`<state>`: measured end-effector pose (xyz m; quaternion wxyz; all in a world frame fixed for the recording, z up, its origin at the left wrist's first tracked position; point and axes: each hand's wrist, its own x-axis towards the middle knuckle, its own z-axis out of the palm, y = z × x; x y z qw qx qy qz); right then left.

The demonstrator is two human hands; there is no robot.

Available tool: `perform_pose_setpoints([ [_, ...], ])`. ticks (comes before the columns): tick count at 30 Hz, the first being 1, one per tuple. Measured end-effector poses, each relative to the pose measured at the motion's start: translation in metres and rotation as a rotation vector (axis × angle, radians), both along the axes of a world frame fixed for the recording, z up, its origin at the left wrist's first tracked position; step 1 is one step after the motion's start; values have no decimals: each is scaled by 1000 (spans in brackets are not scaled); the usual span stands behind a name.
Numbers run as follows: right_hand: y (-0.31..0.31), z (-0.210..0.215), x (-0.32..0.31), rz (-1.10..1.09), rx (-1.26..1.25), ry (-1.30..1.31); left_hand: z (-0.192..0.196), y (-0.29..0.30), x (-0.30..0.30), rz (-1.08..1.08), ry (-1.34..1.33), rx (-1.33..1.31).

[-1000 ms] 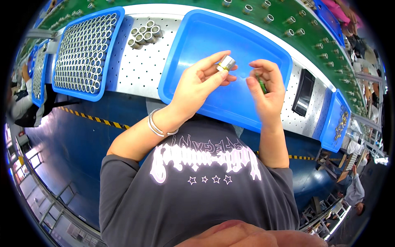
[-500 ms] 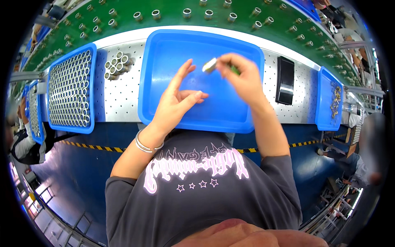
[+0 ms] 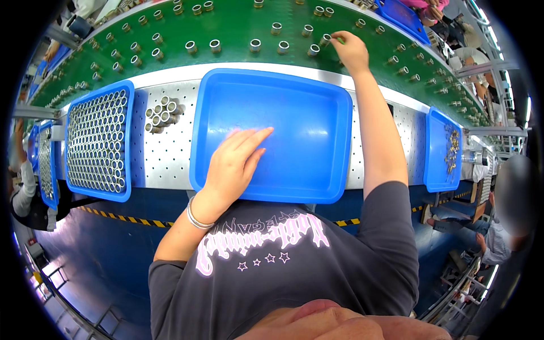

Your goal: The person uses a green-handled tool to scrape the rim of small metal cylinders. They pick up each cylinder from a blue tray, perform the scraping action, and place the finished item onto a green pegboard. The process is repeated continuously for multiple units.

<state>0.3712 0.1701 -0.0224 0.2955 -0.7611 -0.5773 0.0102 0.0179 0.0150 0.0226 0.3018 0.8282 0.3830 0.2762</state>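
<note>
1. The person's right hand has gone from above the large blue plastic tray out to the long green belt; half a second ago it pinched a metal piece over that tray.
2. Its thumb and fingers are drawn nearly together at the rim of a short, silvery cylindrical metal sleeve, which stands on the belt among similar ones. Whether they grip it or merely touch it cannot be told, nor whether it is the same piece. The work at hand appears to be at a hand-over between tray and belt.
3. The left hand hangs over the large tray, slightly blurred, fingers loosely extended and thumb apart, with nothing visible in its grasp.
4. The large tray lies in front of the person on the perforated metal worktop, its smooth inner floor catching bright reflections.
5. To its left, a blue rectangular plastic tray is packed with upright metal sleeves in close rows; between the two trays, a small cluster of metal sleeves sits directly on the worktop.
6. Far right, a smaller blue tray contains a loose heap of tiny brass-coloured parts.
</note>
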Motion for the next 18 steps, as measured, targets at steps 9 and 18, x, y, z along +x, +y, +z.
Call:
perform_pose_setpoints([
  [9,-62,3,15,-103,-136,-161,-4,12,5,-78,64,222],
  [18,-106,37,-67,333,-49,747,-3,12,6,101,-290,-148],
])
